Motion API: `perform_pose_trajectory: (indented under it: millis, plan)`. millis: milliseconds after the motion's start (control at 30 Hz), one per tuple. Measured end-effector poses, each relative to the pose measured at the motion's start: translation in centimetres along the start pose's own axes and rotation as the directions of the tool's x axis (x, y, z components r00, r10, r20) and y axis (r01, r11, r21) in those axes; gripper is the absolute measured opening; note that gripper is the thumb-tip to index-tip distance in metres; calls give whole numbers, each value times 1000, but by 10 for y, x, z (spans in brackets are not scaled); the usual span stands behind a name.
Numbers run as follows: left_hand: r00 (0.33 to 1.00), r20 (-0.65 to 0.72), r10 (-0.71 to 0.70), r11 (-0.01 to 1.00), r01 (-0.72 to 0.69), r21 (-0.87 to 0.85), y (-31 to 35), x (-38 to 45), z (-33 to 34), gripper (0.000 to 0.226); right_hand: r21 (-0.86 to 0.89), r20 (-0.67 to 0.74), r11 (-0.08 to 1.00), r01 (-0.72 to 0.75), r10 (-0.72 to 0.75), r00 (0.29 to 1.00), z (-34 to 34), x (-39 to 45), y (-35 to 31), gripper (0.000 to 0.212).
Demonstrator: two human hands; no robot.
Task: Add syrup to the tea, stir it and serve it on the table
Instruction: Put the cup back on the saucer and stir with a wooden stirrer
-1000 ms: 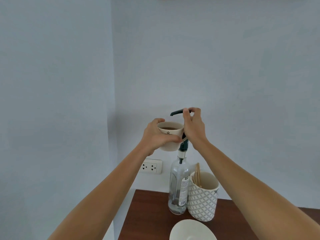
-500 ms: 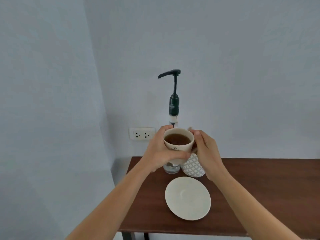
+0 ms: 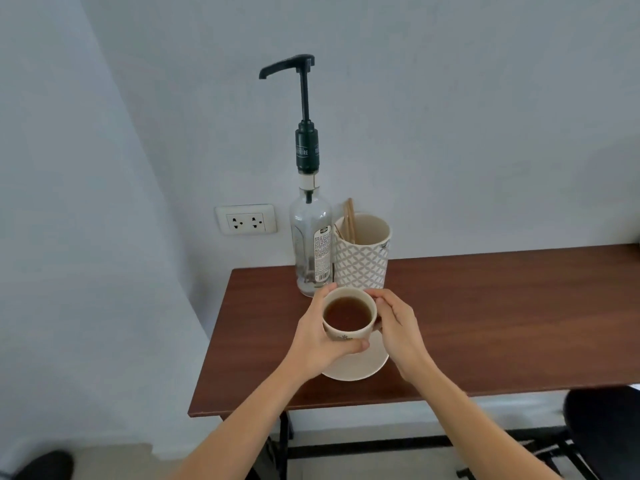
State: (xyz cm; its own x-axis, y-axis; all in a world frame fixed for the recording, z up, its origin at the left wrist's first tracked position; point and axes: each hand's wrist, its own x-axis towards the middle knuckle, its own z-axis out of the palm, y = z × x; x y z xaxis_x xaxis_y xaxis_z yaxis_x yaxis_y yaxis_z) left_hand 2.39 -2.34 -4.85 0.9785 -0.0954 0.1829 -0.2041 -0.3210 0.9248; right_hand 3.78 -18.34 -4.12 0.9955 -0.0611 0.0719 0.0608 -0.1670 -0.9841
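Observation:
A cream cup of brown tea is held just above a cream saucer on the brown table. My left hand wraps the cup's left side and front. On the cup's right side, my right hand has its fingers at the handle. Behind them stands a clear glass syrup bottle with a tall dark pump, its spout pointing left. Whether the cup touches the saucer is hidden by my hands.
A patterned white holder with wooden stir sticks stands right of the bottle, against the wall. A double wall socket is to the left. A black chair sits at the lower right by the table's front edge.
My right hand has left the pump head and come to the cup's handle. Both hands have lowered the cup from under the spout down over the saucer. My head has tilted down.

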Motion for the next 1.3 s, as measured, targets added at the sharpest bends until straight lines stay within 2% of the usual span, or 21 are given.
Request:
perform_pose_trajectory:
  millis: [200,300,367,433,500,533,633,700,767,867,967,1067,1133,1200,1300]
  plan:
    - [1000,-10,-1,1000,2,7,-10,-4,1,97,21,40,1000,-4,3,999,3,0,10,39]
    - [1000,4,-6,1000,6,25,-9,-5,-2,101,-23,40,1000,3,-2,999,2,-1,6,36]
    - [1000,8,-26,998,26,50,-7,-6,-3,105,-154,-12,981,116,-119,993,1,-3,-4,27]
    - [999,-4,-53,995,54,83,-5,-8,-2,112,-352,-97,885,304,-358,929,-1,6,-22,17]
    - [998,-13,-66,991,67,115,-5,-10,0,117,-493,-76,753,435,-535,841,2,29,-43,18]
    - [998,-15,-66,990,68,124,-6,-12,0,116,-538,-29,708,458,-559,829,4,45,-52,22]
    - [998,-24,-54,991,57,125,-9,-15,-2,115,-651,118,655,384,-412,903,16,83,-79,33]
    - [998,-30,-60,991,63,118,-9,-15,-3,117,-682,166,639,357,-340,926,24,98,-86,24]
    - [998,-33,-62,992,65,108,-10,-15,-3,117,-668,186,628,400,-379,907,26,104,-92,18]
    - [998,-40,-56,995,59,82,-8,-17,-4,118,-627,170,668,401,-385,907,18,105,-100,15]
    - [996,-56,-62,995,66,68,-7,-17,-5,116,-551,12,749,368,-434,901,2,99,-120,17]
    - [997,-63,-51,996,55,65,-6,-17,-5,104,-402,-166,777,485,-583,795,-19,78,-153,13]
    - [998,-60,-35,997,39,60,-5,-16,-6,93,-236,-252,769,594,-639,727,-34,51,-171,16]
    - [998,-57,-22,998,25,51,-4,-16,-6,87,-136,-224,774,618,-632,742,-40,22,-168,19]
    - [998,-68,-3,999,6,43,-3,-15,-6,86,-289,-50,817,498,-533,845,-33,-2,-121,13]
